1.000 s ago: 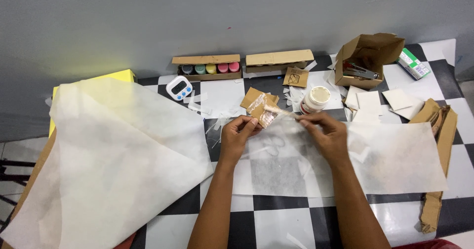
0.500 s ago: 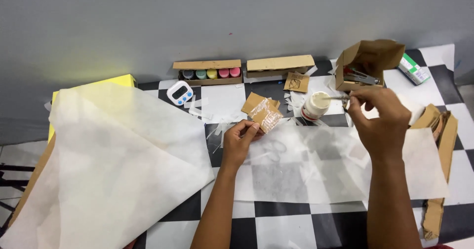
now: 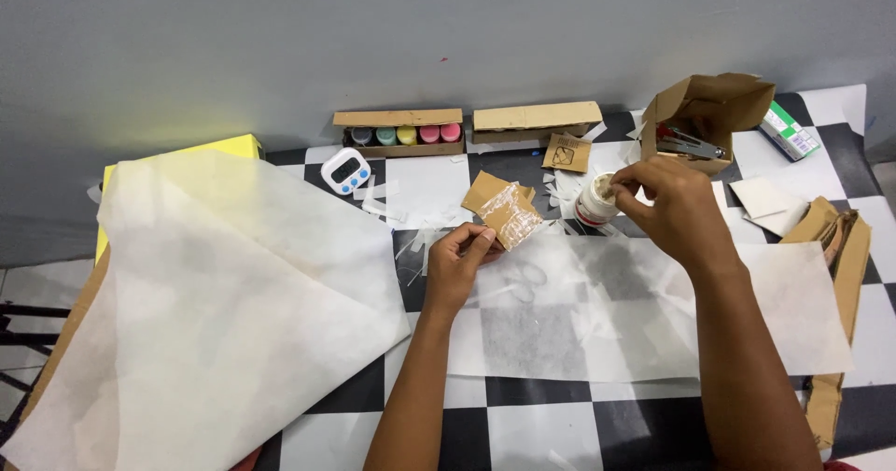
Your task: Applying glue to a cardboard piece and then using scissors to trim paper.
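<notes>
Cardboard piece (image 3: pixel 504 211), brown and partly covered with clear wrinkled film, sits pinched in the fingers of the left hand (image 3: pixel 459 264), raised just above the white tissue sheet (image 3: pixel 560 326) spread on the checkered worktop (image 3: pixel 523 429). The right hand (image 3: pixel 674 211) is at the small white jar (image 3: pixel 592 204) just beside it, fingers closed together over the jar's open mouth; whether they grip anything there cannot be told. Judging by the film already on the cardboard, the covering looks partly done, with 1 bare corner left. A second, larger tissue sheet (image 3: pixel 215 312) lies folded at the left, an open cardboard box (image 3: pixel 709 116) stands behind the jar.
</notes>
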